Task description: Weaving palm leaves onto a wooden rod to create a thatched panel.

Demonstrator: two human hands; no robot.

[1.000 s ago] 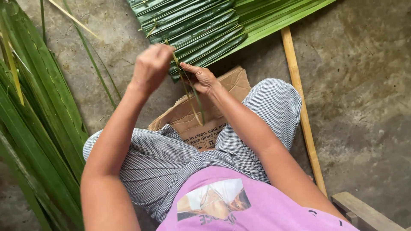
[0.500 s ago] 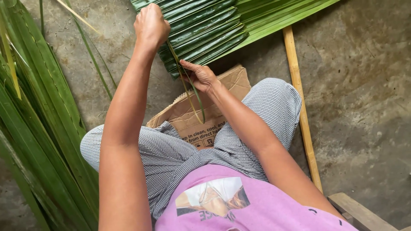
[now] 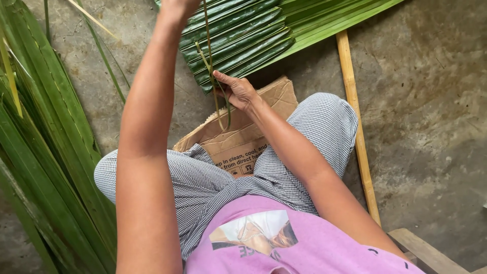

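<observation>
strip of thin green leaf runs near-vertical from the left hand, closed on its top end, to the right hand pinching it against the folded leaf bundle.

Rural craft work spot: bare concrete floor, palm leaves, bamboo pole.
</observation>
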